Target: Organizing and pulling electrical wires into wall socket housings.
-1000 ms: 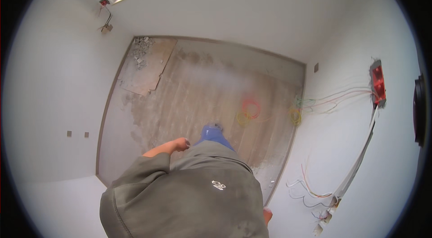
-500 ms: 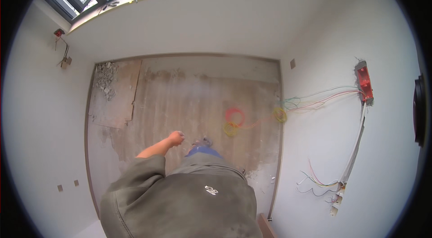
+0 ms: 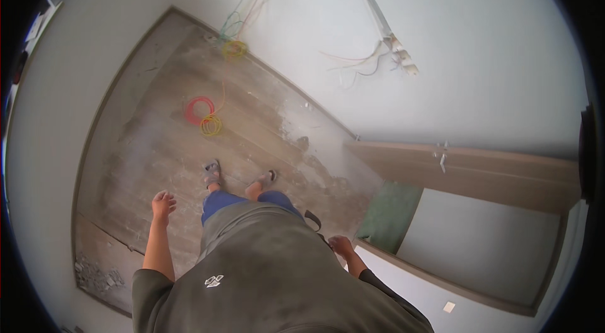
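My left hand [image 3: 164, 204] hangs over the floor, left of my legs. Its fingers are loosely curled in, and nothing shows in them. Beside my right hip is my right hand [image 3: 341, 245], small and blurred, its fingers too unclear to read. A dark strap [image 3: 312, 220] sticks out from my waist close to it. Ahead of my feet lie a coil of red wire [image 3: 199, 110] and a coil of yellow wire [image 3: 211, 125], touching each other. Another yellow coil [image 3: 234, 50] rests by the foot of the wall. Neither hand touches any wire.
An open wooden door [image 3: 466, 166] with a metal handle stands at the right, beside a door frame [image 3: 441, 278]. Loose wires [image 3: 365, 63] hang from a chased groove in the wall. Rubble [image 3: 99, 275] lies on a board at the lower left. Dust covers the wooden floor [image 3: 170, 144].
My view has swung to the right, bringing in the door and my right hand. Most of the window has left the picture. The wire coils now appear farther left.
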The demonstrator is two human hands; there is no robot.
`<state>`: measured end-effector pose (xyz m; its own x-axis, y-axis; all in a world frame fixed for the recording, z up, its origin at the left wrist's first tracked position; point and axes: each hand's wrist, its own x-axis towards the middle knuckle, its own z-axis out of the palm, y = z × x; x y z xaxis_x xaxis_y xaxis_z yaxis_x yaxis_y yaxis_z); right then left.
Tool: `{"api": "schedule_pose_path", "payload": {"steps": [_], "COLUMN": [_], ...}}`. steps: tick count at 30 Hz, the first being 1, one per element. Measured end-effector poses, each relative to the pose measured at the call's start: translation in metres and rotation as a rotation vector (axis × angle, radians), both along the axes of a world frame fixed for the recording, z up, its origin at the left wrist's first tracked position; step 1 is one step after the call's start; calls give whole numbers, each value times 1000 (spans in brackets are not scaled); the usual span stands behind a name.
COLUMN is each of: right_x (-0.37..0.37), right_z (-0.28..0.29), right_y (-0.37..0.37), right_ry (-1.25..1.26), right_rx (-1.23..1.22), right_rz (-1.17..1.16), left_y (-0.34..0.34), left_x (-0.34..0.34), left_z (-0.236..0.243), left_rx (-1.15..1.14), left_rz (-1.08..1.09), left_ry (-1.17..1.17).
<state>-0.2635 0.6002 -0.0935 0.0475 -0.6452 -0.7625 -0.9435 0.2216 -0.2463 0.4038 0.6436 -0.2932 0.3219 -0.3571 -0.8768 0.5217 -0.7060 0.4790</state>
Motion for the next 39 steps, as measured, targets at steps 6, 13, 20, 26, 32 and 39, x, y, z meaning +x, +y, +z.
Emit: {"api": "schedule_pose_path", "payload": {"steps": [6, 13, 20, 26, 32, 39], "right_x": [21, -25, -88, -123, -116, -156], "right_z": [14, -26, -98, -132, -132, -254], "right_y": [36, 134, 259, 360, 437, 511], "right_ry": [-49, -75, 116, 41, 55, 8], "right_rx": [-4, -182, -216, -465, -475, -343], "right_rz": [-601, -72, 277, 109, -277, -377], "left_y": [37, 16, 17, 69, 63, -25], "left_x": [-39, -68, -105, -192, -286, -313], "left_z": [-16, 8, 30, 41, 36, 20], "left_rx": [110, 47, -43, 33, -196, -345], "left_rz": [-194, -335, -414, -657, -1949, -2450], "left_ry": [31, -44, -124, -120, -590, -906]}}
